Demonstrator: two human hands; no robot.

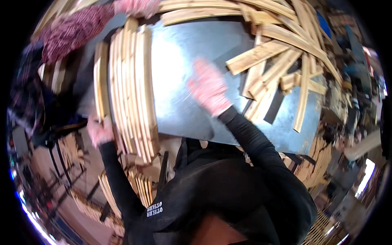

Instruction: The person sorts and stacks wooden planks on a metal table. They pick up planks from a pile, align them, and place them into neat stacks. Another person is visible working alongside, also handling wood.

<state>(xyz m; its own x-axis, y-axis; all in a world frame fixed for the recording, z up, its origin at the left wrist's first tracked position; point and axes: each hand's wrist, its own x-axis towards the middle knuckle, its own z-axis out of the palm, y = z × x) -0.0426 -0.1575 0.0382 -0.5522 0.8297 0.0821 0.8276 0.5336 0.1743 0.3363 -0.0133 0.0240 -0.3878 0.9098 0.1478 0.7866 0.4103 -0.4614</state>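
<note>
My left hand, in a pinkish glove, is closed round the near end of a wooden board. That board stands just left of a row of long boards, which lie side by side and jut past the table's near edge. Over the bare middle of the metal table, my gloved right hand is held with fingers stretched out and the thumb apart. It is slightly blurred and has nothing in it.
Loose boards lie crisscrossed on the table's right side, and more boards run along the far edge. A co-worker's gloved hand and patterned sleeve reach in at the far left. Below the table stand stacked boards.
</note>
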